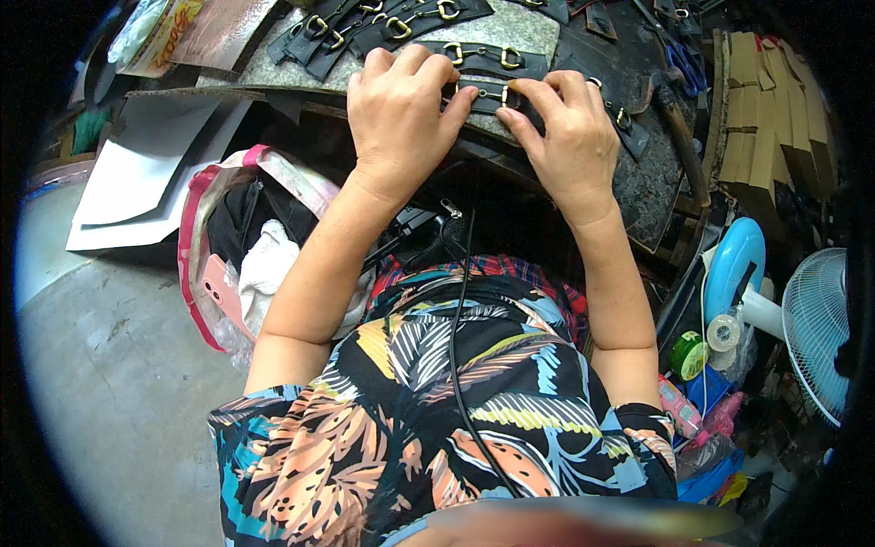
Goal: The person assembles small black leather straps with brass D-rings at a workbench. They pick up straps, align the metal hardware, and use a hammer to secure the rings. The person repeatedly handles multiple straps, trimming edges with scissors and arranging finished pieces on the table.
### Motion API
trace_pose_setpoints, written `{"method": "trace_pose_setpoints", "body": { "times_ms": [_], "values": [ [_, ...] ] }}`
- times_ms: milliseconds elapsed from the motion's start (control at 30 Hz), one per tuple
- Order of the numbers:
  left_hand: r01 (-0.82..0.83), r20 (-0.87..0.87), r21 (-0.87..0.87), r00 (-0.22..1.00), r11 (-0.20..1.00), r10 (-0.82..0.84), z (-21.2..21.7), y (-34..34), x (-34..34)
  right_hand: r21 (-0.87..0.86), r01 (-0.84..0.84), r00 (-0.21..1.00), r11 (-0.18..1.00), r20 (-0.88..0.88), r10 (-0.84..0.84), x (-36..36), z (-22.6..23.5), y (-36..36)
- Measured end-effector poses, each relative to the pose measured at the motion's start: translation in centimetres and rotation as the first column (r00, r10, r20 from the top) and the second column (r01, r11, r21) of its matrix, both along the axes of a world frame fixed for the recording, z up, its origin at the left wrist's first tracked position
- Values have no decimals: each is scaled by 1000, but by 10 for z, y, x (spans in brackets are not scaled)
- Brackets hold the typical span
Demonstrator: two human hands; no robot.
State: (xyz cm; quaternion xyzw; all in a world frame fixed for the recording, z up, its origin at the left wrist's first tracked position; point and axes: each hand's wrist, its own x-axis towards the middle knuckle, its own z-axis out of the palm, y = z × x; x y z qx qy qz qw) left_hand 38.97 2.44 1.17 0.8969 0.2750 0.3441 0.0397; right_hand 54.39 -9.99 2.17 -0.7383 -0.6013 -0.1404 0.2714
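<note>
Both hands are pressing down on one black leather strap point(488, 94) with a gold buckle, lying at the near edge of the grey work slab point(538, 27). Left hand point(401, 109) is lying flat over the strap's left end, fingers curled narrow, gripping nothing else. Right hand point(565, 137) is pinching the strap just right of the buckle, fingertips point(515, 89) touching the metal, fingers close together. More black buckle straps point(401, 23) are lying in a fanned row further back on the slab, just beyond the held one. Hammer point(679, 128) is resting right of the slab, blue-handled scissors point(684, 64) behind it. Stack of cardboard pieces point(775, 109) is standing far right of the slab. Pink-trimmed bag point(237, 246) is sitting below-left of the slab, white paper sheets point(155, 173) left of it. Blue fan point(811, 319) is standing below-right, tape rolls point(706, 342) near its base
</note>
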Motion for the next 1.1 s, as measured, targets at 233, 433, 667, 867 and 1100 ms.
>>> {"method": "trace_pose_setpoints", "body": {
  "times_ms": [233,433,667,867,1100],
  "values": [
    [178,24,-67,984,982,-177,6,8,-14,14,22,973,1000,-230,-18,4,-5,-5],
    [95,-81,-98,991,991,-103,9,0,-30,-99,95,926,990,-357,-125,13,-7,-18],
    [536,527,-813,844,229,-102,31,6,-37,207,-20,239,978,-949,206,16,6,-27],
    [728,713,-526,660,-440,238,24,-21,-19,410,-91,-227,908,-896,382,-14,1,-19],
    [578,576,-816,816,-29,49,12,-29,-18,351,-42,-68,936,-935,348,-19,-8,-17]
  ]
}}
